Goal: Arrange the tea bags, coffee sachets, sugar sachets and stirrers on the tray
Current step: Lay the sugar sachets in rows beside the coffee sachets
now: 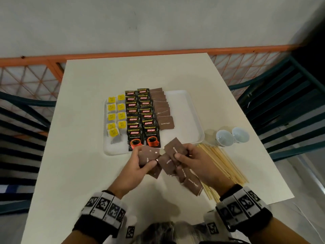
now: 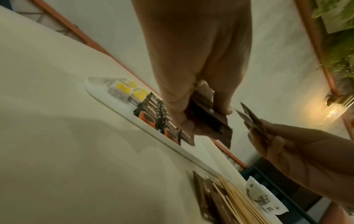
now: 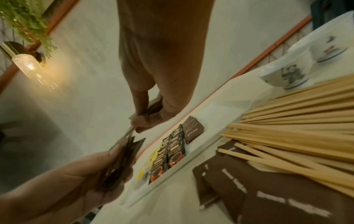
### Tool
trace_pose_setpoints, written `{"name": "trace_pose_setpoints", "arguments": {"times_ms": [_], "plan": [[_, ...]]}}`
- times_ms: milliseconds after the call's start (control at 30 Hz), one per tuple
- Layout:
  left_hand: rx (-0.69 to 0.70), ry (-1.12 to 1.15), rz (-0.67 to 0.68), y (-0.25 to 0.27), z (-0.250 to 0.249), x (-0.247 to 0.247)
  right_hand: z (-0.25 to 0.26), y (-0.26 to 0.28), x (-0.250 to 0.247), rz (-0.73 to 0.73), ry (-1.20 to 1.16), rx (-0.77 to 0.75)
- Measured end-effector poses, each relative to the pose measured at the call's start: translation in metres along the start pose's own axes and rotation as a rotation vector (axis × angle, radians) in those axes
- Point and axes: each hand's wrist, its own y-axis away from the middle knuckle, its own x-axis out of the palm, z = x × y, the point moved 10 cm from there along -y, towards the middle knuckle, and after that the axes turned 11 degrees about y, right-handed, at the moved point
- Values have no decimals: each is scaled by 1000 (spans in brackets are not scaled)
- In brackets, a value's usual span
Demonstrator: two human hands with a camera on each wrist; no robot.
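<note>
Both wrists, with bands of black-and-white markers, are closest to the head camera; the left hand [image 1: 140,162] is curled around a small stack of brown sugar sachets [image 1: 147,155], thumb on top; the right hand [image 1: 195,159] pinches one more brown sachet [image 1: 175,148] between thumb and fingers, lifted above the table [image 1: 79,138]. Under and between the hands more loose sugar sachets [image 1: 191,184] lie on the table, some overlapping each other; just to the right of them the wooden stirrers [image 1: 223,161] lie in a fanned pile, also on the table, not on the tray.

Behind the hands is the white tray [image 1: 190,110]; on its left part the tea bags [image 1: 116,113] with yellow tags stand in two columns; beside them the black coffee sachets [image 1: 140,117] make two overlapping columns; next to these one column of brown sugar sachets [image 1: 161,110] is already laid; the right part of the tray is bare. Two white cups [image 1: 232,136] stand on the table just beside the right corner of the tray, near the far ends of the stirrers.
</note>
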Motion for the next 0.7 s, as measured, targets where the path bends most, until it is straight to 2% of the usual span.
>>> {"name": "trace_pose_setpoints", "arguments": {"times_ms": [100, 333, 533, 700], "plan": [[-3, 152, -11, 0, -9, 7, 13, -6, 4, 12, -169, -1], [-96, 523, 3, -3, -20, 18, 29, -22, 10, -3, 45, -4], [-15, 434, -73, -6, -17, 4, 43, -34, 15, 38, 89, -91], [28, 448, -148, -5, -13, -13, 21, -51, 1, 27, -13, 18]]}}
